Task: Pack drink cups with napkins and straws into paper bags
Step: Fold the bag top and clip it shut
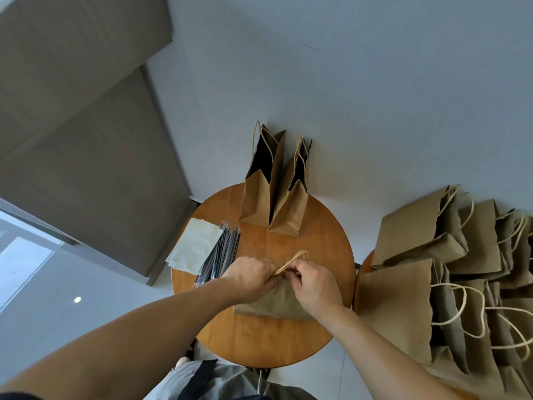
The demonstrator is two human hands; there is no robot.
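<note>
Both hands, left hand (253,274) and right hand (313,282), pinch the mouth of the flat paper bag (277,301) at table centre. Pull rims apart evenly; don't tear the handles (294,259). Beyond: straws (222,252), napkins (194,246), two open bags (274,194) on the round wooden table (288,342); white wall (346,82) behind.

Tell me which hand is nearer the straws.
Left. The left hand grips the flat bag right beside the straws; the right hand grips it on the far side.
</note>
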